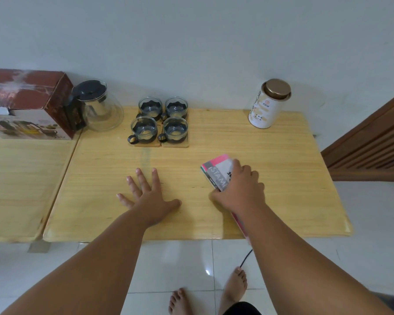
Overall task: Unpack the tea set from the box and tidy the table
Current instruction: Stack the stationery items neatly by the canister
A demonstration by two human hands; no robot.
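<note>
A glass teapot (98, 108) with a black lid stands at the back left of the wooden table (282, 178), next to the dark red tea set box (30, 105). Several glass cups (159, 119) with black holders sit on wooden coasters at the back middle. My left hand (146, 194) lies flat on the table with fingers spread. My right hand (239, 187) grips a pink and grey booklet (216, 171) lying near the table's front right; my forearm hides part of it.
A white tea tin (268, 105) with a gold lid stands at the back right. A second wooden table (16, 183) adjoins on the left, bearing the box. A slatted wooden panel (369, 151) rises at the right. White tiled floor and my bare feet lie below.
</note>
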